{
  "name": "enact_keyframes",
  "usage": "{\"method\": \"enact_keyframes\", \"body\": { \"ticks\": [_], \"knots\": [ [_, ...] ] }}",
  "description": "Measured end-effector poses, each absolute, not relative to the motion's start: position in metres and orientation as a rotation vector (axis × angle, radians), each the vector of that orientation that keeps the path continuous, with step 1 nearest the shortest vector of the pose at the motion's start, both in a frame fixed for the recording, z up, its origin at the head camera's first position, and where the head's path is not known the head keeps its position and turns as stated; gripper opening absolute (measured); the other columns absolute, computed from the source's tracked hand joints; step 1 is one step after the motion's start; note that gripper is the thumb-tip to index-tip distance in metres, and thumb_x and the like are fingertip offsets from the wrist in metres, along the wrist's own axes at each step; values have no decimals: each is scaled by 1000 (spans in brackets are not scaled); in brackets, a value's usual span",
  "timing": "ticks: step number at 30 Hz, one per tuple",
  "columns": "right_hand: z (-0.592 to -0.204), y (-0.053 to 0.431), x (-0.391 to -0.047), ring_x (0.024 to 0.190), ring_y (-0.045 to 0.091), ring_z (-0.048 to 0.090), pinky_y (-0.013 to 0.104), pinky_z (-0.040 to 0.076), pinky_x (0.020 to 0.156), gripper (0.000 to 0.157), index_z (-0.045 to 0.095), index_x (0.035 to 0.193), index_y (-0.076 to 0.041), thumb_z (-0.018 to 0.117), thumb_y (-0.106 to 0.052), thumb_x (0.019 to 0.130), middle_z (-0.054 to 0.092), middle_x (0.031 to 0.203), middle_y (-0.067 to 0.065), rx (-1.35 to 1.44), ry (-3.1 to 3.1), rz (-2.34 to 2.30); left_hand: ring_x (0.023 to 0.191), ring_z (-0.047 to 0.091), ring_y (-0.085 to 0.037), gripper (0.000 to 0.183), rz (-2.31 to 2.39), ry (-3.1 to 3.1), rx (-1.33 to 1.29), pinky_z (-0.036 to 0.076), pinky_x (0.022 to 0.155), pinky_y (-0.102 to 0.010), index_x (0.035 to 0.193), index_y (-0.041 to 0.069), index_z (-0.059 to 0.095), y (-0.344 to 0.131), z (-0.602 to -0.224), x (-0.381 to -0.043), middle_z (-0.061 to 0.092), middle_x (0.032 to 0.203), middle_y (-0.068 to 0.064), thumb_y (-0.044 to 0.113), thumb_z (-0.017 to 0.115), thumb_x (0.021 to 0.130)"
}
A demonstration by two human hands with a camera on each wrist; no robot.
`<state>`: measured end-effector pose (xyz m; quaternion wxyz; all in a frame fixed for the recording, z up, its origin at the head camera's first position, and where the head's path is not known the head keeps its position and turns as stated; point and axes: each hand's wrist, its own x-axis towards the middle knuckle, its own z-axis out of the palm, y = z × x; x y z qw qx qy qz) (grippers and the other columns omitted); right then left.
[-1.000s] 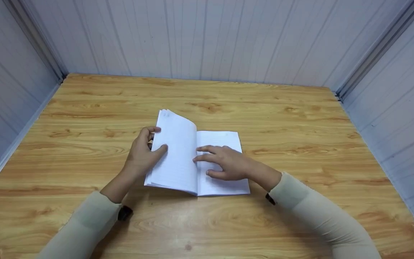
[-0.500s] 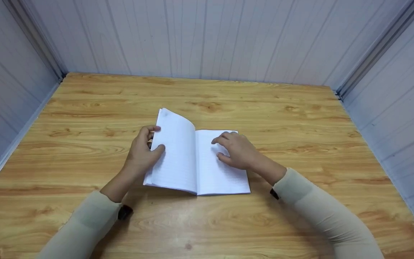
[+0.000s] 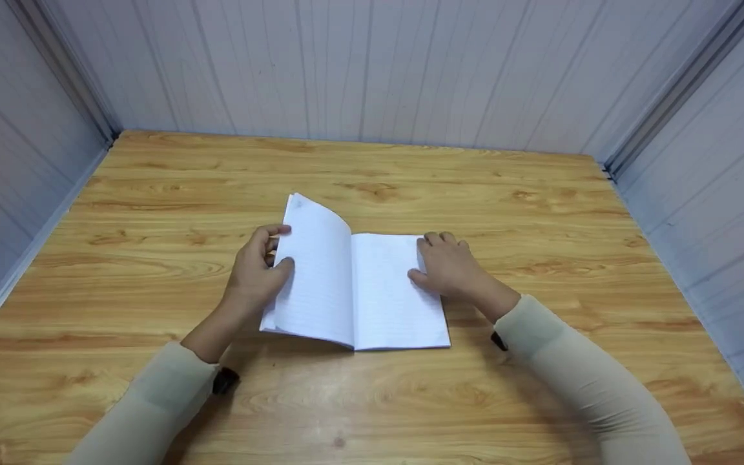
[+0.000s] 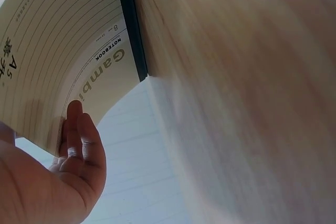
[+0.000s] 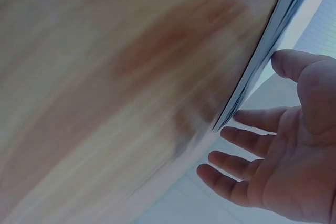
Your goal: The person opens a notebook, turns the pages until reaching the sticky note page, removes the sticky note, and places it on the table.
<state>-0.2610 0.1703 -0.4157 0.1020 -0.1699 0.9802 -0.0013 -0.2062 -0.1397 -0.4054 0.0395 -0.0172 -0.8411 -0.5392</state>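
In the head view, we located the notebook (image 3: 333, 290) near the middle of the table (image 3: 346, 413), lying open. Its right half was flat on the wood-grain surface; its left half was raised and curved. We found the left hand (image 3: 254, 274) gripping the raised half at the outer edge, thumb on the ruled page and fingers behind it. The right hand (image 3: 451, 266) was at the upper outer corner of the flat half, fingers relaxed over the edge. We noted pale sleeves (image 3: 582, 371) on both arms and panelled walls (image 3: 372, 71) on three sides. In the left wrist view, we read "NOTEBOOK" on the tan cover (image 4: 68, 51), beside a dark spine (image 4: 132, 30); the left fingers lay against this cover. In the right wrist view, we saw the right palm facing the camera, fingers spread and holding nothing, thumb and index tips at the page edges (image 5: 261, 61); we could not tell whether they pressed.
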Motion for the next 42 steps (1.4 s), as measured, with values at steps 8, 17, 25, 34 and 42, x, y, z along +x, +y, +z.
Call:
{"method": "enact_keyframes", "body": {
  "ticks": [8,17,25,34,42],
  "knots": [
    [-418,176,-266,144,43,17,62,23,111,82,30,149,0,48,-55,92,25,156,21,-449,2856,-23,94,52,-19,49,-1685,-2566,-52,41,78,-25,132,8,48,-139,-405,-207,65,114,-12,2,52,84],
    [-420,177,-267,144,43,15,61,23,111,82,28,150,0,48,-54,92,24,156,22,-445,2845,-43,87,52,-19,47,-1724,-2533,-55,42,73,-23,131,9,50,-140,-406,-207,65,109,-12,2,52,84],
    [-421,177,-267,144,44,16,60,23,112,81,30,149,0,49,-54,91,24,155,23,-461,2851,-60,89,61,-19,46,-1747,-2499,-63,47,73,-19,129,8,52,-139,-406,-206,68,110,-13,2,53,83],
    [-420,177,-268,143,43,18,59,25,111,81,35,147,-1,52,-55,90,28,153,23,-476,2875,-81,90,59,-18,46,-1719,-2512,-35,46,73,-19,129,9,52,-139,-405,-207,68,111,-12,3,54,83],
    [-420,176,-268,143,42,19,59,25,111,80,34,147,1,52,-54,91,28,153,22,-495,2864,-76,96,60,-19,46,-1723,-2515,-24,46,76,-18,130,8,52,-139,-406,-208,67,114,-13,3,54,84]
  ]
}}
